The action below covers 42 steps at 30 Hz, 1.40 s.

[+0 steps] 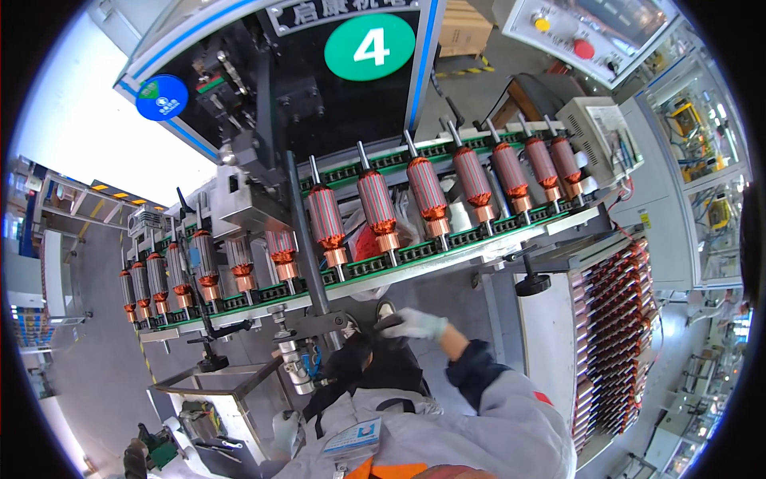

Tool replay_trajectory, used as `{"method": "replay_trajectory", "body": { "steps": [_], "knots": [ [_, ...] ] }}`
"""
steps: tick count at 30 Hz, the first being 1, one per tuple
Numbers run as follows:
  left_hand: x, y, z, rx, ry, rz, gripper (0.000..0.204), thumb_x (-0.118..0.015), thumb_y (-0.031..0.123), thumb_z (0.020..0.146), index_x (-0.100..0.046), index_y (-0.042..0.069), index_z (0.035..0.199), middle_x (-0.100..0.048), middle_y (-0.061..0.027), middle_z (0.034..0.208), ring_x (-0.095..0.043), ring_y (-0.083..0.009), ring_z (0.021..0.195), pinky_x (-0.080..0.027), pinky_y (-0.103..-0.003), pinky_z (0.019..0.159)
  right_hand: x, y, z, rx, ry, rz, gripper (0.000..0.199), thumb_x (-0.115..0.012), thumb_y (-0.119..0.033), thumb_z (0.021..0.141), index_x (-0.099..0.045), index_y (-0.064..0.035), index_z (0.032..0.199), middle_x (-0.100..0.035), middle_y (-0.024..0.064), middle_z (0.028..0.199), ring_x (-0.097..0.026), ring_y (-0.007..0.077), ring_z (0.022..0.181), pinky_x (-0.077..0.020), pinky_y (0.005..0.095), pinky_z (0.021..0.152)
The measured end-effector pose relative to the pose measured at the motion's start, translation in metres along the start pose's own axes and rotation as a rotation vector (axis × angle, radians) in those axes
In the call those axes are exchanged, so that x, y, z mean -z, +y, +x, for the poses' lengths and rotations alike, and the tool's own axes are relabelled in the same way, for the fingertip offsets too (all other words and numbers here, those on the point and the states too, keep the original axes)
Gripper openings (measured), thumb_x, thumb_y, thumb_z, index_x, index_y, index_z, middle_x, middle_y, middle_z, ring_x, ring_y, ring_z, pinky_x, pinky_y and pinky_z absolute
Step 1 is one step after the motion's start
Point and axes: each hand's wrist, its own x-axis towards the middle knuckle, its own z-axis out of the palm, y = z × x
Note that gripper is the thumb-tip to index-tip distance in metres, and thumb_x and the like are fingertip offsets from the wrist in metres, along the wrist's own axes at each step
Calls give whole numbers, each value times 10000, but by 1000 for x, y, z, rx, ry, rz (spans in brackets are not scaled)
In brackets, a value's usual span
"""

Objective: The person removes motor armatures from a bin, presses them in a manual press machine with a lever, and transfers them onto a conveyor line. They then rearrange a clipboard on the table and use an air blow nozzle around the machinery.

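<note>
My right hand [416, 325], in a white glove with dark fingertips, hovers over my dark-trousered legs below the conveyor. Its fingers stretch to the left and nothing shows in them. My left hand [286, 431], also gloved, hangs low at my left side near a metal cart; its fingers are hard to make out. In front of me, a row of motor armatures [427, 190] with copper windings and steel shafts lies across the green-edged chain conveyor [471, 238]. Neither hand touches them.
A dark upright bar [307, 231] crosses the conveyor, with a pneumatic cylinder [295, 366] beneath. Black machine number four stands behind. On the right, a rack [550, 359] holds many stacked armatures, near a black knob [532, 284]. A tool cart [231, 391] stands left.
</note>
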Motion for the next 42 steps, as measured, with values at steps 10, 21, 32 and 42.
{"method": "replay_trajectory", "body": {
  "steps": [10, 21, 32, 42],
  "knots": [
    [-61, 63, 49, -39, -90, -367, 124, -619, 182, 922, -621, 68, 973, -628, -42, 706, -573, -151, 487, -477, -336, 428, 230, -336, -121, 420, 1511, -843, 392, -609, -262, 809, -712, -62, 1130, -703, 192, 1107, -669, 352, 1051, -517, 404, 942],
    [-170, 23, -45, 189, 11, -513, 351, -696, 294, 876, -619, 2, 1055, -662, -135, 822, -685, -258, 757, -540, -358, 659, 428, -351, -39, 287, 798, -446, 442, -647, -211, 865, -641, -183, 1306, -687, 17, 967, -633, 122, 805, -532, 298, 636],
    [-238, -22, -118, 100, 134, -623, 330, -624, 328, 892, -697, 10, 839, -698, -177, 735, -704, -297, 718, -501, -407, 586, 481, -336, 29, 490, 522, -480, 295, -584, -64, 897, -591, 22, 1179, -672, 106, 1069, -654, 227, 963, -541, 370, 857],
    [-277, 33, -155, 174, 361, -361, 329, -673, 304, 828, -718, -13, 900, -708, -181, 769, -692, -302, 706, -542, -409, 681, 495, -375, -4, 636, 828, -75, 420, -728, -225, 907, -578, -101, 1279, -668, 60, 1134, -694, 196, 853, -593, 335, 685]
  ]
}}
